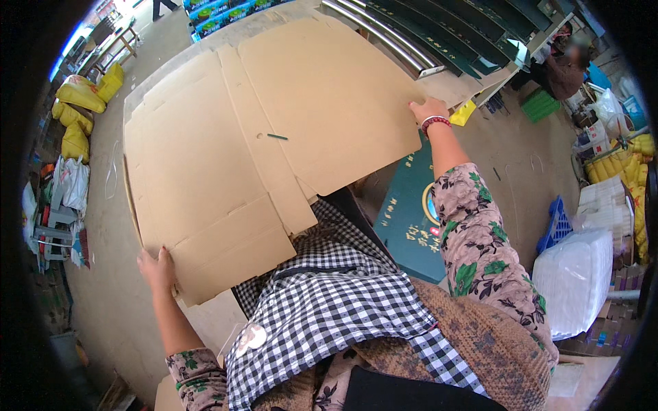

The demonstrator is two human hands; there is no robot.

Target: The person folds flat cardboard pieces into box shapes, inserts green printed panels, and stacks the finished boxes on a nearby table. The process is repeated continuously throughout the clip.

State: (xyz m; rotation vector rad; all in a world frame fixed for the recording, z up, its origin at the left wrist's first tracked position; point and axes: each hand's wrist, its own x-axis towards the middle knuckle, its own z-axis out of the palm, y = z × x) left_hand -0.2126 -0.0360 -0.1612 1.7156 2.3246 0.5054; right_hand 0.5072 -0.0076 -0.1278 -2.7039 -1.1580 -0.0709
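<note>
Head view: cardboard (pixel 195 161) lies between left grip (pixel 158 270) and right grip (pixel 432 112).

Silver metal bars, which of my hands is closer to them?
Right. Your right hand is at the right edge of the cardboard, close to one end of the silver metal bars. Your left hand is farther off, at the cardboard's lower left.

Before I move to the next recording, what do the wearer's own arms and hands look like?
Both the left hand and right hand are ungloved, with reddish nails showing. The sleeves are dusty pink-beige, printed with green leaves and dark floral sprigs, and end short of the wrists. A red beaded-looking bracelet circles the right wrist.
</note>
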